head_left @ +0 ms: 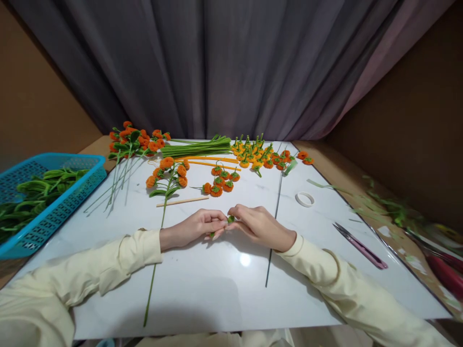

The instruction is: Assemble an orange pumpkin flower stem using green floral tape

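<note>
Your left hand [197,226] and right hand [257,224], fingers nearly closed, pinch a small green piece [231,219]; uneven pulling could deform it.

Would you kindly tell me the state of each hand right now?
Left hand: closed, holding a small green piece.
Right hand: closed, pinching a green bit; whether it is the same piece cannot be told.

A grey curtain [231,72] hangs behind the white table [210,289], between brown panels [405,91].
</note>
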Demonstrator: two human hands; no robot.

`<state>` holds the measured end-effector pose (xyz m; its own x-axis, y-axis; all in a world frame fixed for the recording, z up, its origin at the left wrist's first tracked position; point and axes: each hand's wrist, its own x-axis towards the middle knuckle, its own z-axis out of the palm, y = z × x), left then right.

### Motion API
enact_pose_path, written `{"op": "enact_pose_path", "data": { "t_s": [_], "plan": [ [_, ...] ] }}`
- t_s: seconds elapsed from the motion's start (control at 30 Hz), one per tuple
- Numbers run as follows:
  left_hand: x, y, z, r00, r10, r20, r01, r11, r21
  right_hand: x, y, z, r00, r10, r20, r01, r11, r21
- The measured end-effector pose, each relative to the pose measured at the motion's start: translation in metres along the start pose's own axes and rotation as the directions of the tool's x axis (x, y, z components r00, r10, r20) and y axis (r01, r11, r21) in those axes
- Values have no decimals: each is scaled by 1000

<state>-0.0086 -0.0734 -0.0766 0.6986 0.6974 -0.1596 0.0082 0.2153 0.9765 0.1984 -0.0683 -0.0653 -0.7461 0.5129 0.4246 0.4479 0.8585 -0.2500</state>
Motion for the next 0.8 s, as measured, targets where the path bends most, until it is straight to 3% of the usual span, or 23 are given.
{"op": "enact_pose_path", "data": {
  "t_s": [0.17, 0.43, 0.67, 0.8],
  "plan": [
    [-1, 4, 1, 1000, -12, 0, 12, 998, 54, -1, 0, 1, 995, -51, 86, 59, 994, -91],
    [-2, 7, 1, 1000, -15, 1, 15, 996, 90, -2, -2, 13, 1000, 22, -5, -20, 968, 251],
    [2, 5, -2, 999, -32, -17, 30, 994, -106, -1, 9, 14, 969, 239, -55, -195, 886, 422],
    [3, 3, -4, 999, -45, -9, 43, 985, -169, -1, 10, 14, 961, 264, -86, -191, 854, 483]
  ]
}}
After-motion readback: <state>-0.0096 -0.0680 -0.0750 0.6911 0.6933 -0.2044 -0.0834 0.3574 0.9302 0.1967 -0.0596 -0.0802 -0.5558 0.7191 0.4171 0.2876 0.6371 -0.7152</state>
